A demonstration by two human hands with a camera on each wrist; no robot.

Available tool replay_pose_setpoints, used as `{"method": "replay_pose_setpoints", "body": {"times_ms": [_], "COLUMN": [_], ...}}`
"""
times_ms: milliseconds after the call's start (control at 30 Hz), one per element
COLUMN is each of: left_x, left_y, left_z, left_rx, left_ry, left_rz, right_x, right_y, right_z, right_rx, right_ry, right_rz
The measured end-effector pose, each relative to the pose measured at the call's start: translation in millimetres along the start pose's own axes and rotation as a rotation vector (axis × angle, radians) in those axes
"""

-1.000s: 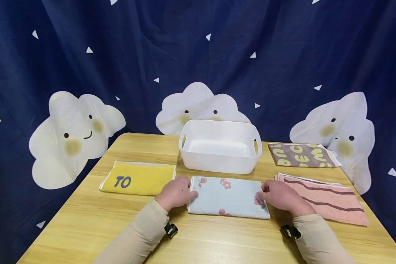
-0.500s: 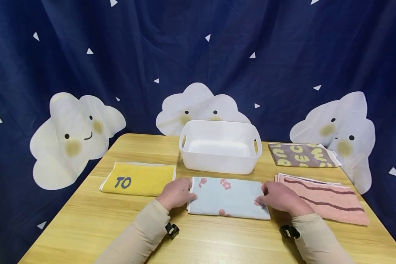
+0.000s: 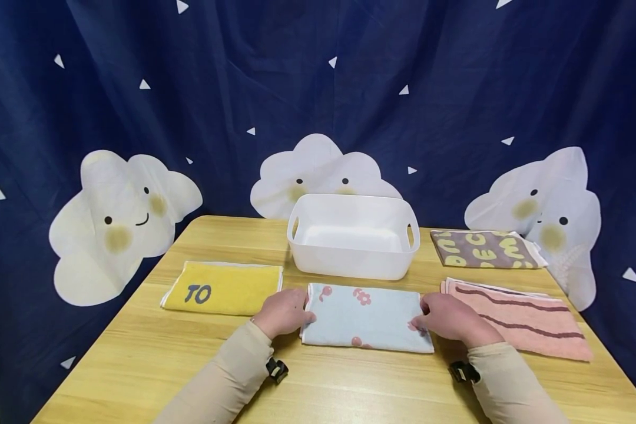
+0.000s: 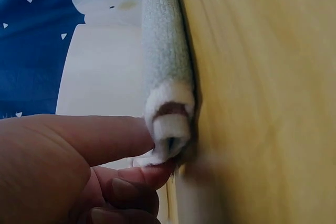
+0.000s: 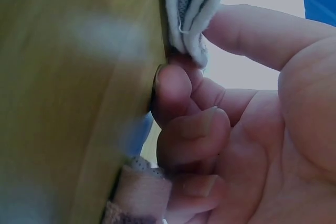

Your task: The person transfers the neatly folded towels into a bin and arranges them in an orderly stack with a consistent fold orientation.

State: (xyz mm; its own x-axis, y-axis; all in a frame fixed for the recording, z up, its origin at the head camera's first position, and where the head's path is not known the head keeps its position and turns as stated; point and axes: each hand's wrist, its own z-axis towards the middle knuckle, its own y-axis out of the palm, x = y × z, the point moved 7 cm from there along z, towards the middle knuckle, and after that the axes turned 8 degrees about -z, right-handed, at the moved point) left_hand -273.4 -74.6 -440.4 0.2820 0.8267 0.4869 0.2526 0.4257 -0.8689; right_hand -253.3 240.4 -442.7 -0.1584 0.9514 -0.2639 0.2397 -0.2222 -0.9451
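A folded light blue towel [image 3: 368, 318] with pink flowers and cherries lies flat on the table, a little in front of the white basket. At its left end my left hand [image 3: 281, 312] pinches the edge, thumb on top. The left wrist view shows fingers curled under the towel's rolled-looking end [image 4: 170, 114]. Its right end is pinched by my right hand [image 3: 450, 318]. In the right wrist view the thumb lies over the layered towel edge [image 5: 191, 19], with the index finger tucked beneath.
A white basket [image 3: 352, 262] with side handle holes stands behind the blue towel. Left lies a folded yellow towel [image 3: 228, 288] marked "TO". Right are a pink striped towel [image 3: 524, 321] and, farther back, a brown lettered towel [image 3: 487, 250]. A dark blue curtain [image 3: 217, 76] hangs behind the table.
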Motion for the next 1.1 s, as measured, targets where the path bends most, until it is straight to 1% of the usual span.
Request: {"method": "replay_pose_setpoints", "body": {"times_ms": [67, 300, 600, 767, 900, 1100], "left_x": [0.6, 1.1, 0.6, -0.3, -1.4, -2.1], "left_y": [0.2, 0.2, 1.8, 3.1, 3.7, 4.1], "left_z": [-0.2, 0.5, 0.1, -0.1, -0.7, -1.3], "left_rx": [-0.006, -0.019, -0.032, -0.039, -0.039, -0.031], "left_ry": [0.002, 0.004, 0.014, 0.007, -0.001, 0.015], "left_rz": [0.012, 0.041, 0.038, 0.045, 0.027, 0.009], "right_x": [0, 1, -4, -7, -7, -9], "right_y": [0, 1, 1, 0, 0, -1], "right_z": [0, 1, 2, 0, -2, -5], "right_rx": [0.002, -0.003, 0.014, 0.017, -0.003, -0.014], "right_ry": [0.002, 0.047, -0.020, -0.059, -0.069, -0.086], "right_rz": [0.000, -0.007, -0.051, -0.062, -0.047, -0.029]}}
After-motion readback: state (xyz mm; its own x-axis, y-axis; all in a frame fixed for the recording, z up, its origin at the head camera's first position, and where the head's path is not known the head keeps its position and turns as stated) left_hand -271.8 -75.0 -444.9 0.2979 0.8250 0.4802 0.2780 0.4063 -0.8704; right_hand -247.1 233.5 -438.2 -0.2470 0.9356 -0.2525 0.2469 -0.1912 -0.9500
